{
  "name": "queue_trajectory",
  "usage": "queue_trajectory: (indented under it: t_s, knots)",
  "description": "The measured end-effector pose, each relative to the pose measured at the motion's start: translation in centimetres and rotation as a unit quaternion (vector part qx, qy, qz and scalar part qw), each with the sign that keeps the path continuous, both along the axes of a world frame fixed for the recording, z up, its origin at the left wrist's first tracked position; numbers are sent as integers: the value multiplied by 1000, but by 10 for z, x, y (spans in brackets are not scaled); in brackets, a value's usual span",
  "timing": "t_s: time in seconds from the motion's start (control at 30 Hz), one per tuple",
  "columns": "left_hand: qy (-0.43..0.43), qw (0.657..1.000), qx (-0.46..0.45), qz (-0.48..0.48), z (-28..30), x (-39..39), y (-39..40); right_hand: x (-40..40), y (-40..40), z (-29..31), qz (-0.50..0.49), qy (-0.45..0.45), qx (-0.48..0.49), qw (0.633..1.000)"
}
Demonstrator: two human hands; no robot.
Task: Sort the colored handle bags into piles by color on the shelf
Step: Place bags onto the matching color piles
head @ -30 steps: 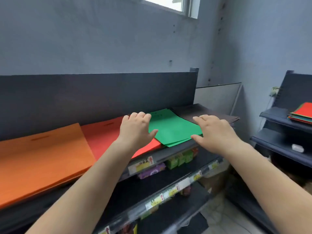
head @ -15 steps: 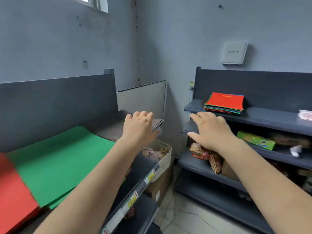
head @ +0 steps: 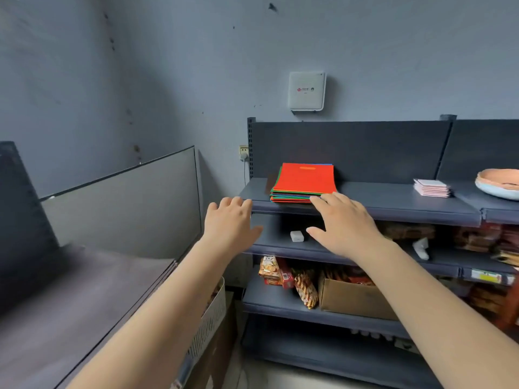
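While both of my arms reach forward, my hands hold nothing. My left hand (head: 231, 223) hangs in the air with its fingers straight and spread, level with the front edge of the top shelf (head: 393, 204) and just left of it. My right hand (head: 341, 220) is flat and spread too, palm down, its fingertips (head: 317, 200) at the near right corner of the stack of bags (head: 304, 182); I cannot tell whether they touch it.

The stack lies on the left part of the top shelf, against the dark back panel. A red bag with a cut-out handle is on top, and green, blue and other coloured edges show beneath it.

Further right on the same shelf sit a small pile of pink cards (head: 432, 187) and a shallow bowl (head: 498, 183). On the shelf below, between my hands, lies a small white plug (head: 297, 236). Lower down are snack packets (head: 271, 269) and a cardboard box (head: 355, 300). A white box (head: 307, 91) is fixed to the wall above. At my left stands a white basket (head: 213, 315).
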State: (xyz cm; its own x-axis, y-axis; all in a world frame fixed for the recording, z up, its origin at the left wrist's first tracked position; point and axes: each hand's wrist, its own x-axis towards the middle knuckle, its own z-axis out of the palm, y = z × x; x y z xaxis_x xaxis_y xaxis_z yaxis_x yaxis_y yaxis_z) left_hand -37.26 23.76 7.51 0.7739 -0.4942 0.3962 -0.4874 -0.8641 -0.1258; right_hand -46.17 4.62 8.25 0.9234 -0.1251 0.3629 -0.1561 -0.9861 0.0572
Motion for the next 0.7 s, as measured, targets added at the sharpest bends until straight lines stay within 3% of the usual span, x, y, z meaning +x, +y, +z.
queue_trajectory:
  t_s: [0.7]
  knots:
    - [39,999,0,7,-52,212,-203,208,-225,-48,-12,66,28,997]
